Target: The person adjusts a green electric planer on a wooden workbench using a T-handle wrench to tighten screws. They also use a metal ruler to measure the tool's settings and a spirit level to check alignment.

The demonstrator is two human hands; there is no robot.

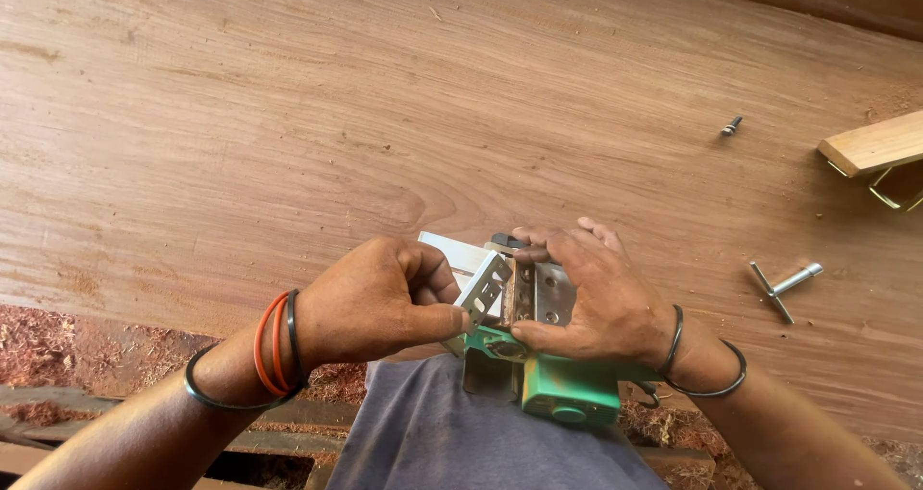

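A green electric hand planer lies upside down against my lap at the near edge of a large wooden board. My right hand grips its metal base plate from the right, thumb low by the green body. My left hand pinches a perforated grey metal plate at the planer's cutter area, fingers curled and thumb pressing its lower edge. Orange and black bands circle my left wrist; thin black bands circle my right.
A metal T-shaped socket wrench lies on the board to the right. A small bolt rests farther back. A wooden block with a metal clip sits at the right edge. Reddish sawdust covers the ground below.
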